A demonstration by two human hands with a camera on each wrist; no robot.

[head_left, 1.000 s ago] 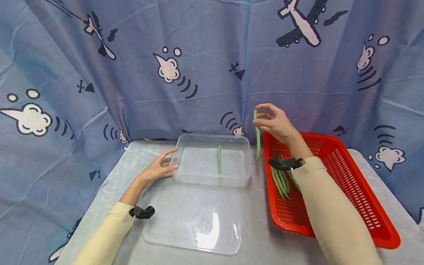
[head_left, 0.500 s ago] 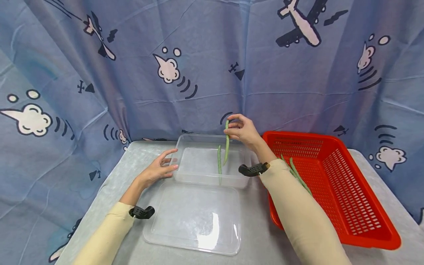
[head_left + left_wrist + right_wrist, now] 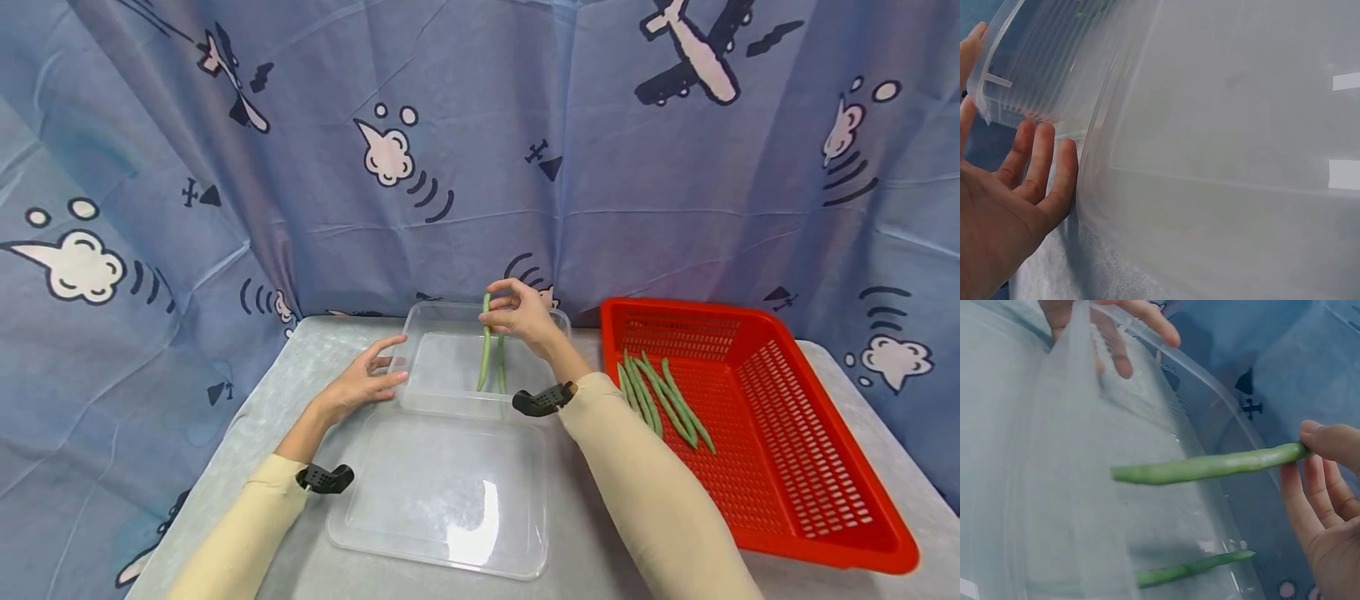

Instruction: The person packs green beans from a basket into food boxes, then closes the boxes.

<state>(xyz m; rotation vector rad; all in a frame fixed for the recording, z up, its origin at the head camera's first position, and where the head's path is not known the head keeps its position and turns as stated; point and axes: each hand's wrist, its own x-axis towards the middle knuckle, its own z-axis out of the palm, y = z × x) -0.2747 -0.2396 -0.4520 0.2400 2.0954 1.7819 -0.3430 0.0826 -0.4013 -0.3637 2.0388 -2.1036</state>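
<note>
Blue plane-print curtain (image 3: pixel 465 200) behind. Right hand (image 3: pixel 525 320) pinches slender green bean (image 3: pixel 484 358) over clear rectangular plastic box (image 3: pixel 442 402); left hand (image 3: pixel 363 381), fingers relaxed, at its end. Best: release low.

The lying bean (image 3: pixel 1188 569) partly blurs behind the box wall (image 3: pixel 1079 456).

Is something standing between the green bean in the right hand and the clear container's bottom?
Nothing visible: the clear container is open below the held bean, its lid lies in front, the other bean aside.
</note>
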